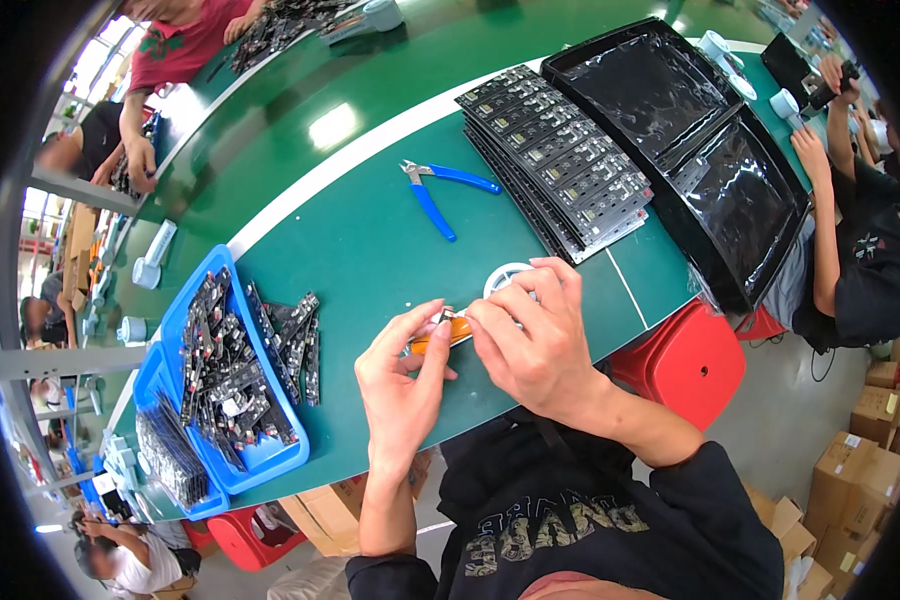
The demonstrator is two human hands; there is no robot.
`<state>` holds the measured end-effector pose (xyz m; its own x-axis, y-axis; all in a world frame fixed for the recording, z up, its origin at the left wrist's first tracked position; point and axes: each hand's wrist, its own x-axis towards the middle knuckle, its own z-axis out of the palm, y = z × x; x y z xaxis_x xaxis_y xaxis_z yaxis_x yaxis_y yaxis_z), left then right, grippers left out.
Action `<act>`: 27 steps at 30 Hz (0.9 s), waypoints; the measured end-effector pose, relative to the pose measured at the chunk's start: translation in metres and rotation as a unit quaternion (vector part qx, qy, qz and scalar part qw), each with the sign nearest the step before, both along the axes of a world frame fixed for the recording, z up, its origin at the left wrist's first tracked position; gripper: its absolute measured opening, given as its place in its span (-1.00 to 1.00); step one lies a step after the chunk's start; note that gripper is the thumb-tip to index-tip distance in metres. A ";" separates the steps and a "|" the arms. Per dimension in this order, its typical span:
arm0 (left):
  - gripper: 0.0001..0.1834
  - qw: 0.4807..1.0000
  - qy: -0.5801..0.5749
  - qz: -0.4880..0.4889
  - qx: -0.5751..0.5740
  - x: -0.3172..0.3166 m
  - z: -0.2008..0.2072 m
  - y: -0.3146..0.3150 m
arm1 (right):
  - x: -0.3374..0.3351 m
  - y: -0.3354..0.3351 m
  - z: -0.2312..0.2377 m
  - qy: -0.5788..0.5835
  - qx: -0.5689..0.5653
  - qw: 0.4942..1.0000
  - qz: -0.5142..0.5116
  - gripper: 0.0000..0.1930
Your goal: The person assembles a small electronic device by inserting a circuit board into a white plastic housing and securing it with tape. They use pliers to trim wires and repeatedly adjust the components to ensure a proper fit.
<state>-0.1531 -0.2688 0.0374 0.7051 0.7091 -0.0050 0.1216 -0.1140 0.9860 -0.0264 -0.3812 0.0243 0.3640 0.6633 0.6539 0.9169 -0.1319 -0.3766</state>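
Observation:
In front of my chest, my left hand (404, 385) pinches a small orange piece (459, 328) between thumb and fingers, with a tiny dark and whitish part at its top. Its exact kind is too small to tell. My right hand (542, 348) meets it from the other side, fingertips pressed together at the orange piece's right end; what they grip is hidden. Partly behind the right hand lies a white ring-shaped object (498, 277). Beyond both hands, blue-handled cutters (435, 198) rest on the green table with their handles spread.
Left stands a blue bin (297, 445) of small circuit boards, with loose boards (305, 335) against its side. A stack of board panels (560, 160) and a black tray (670, 165) sit at the far right. Red stools (685, 365) flank the table; co-workers sit around.

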 end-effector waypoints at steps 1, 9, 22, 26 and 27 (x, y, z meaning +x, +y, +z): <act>-0.76 1.000 -0.006 0.000 0.005 0.000 -0.001 0.000 | 0.000 -0.001 0.001 0.007 -0.004 1.000 0.001 -0.82; -0.79 0.999 -0.031 0.002 0.011 0.004 -0.002 -0.008 | -0.006 0.000 0.008 0.069 -0.040 0.997 -0.016 -0.88; -0.75 0.981 -0.009 -0.021 0.191 -0.001 -0.013 -0.004 | -0.009 0.002 0.014 0.039 -0.069 0.997 -0.017 -0.87; -0.75 0.975 0.015 -0.015 0.223 0.002 -0.005 -0.006 | -0.010 0.003 0.012 0.044 -0.075 0.996 -0.026 -0.84; -0.76 0.975 0.024 -0.009 0.221 0.003 -0.001 -0.006 | -0.010 0.004 0.012 0.045 -0.075 0.996 -0.027 -0.83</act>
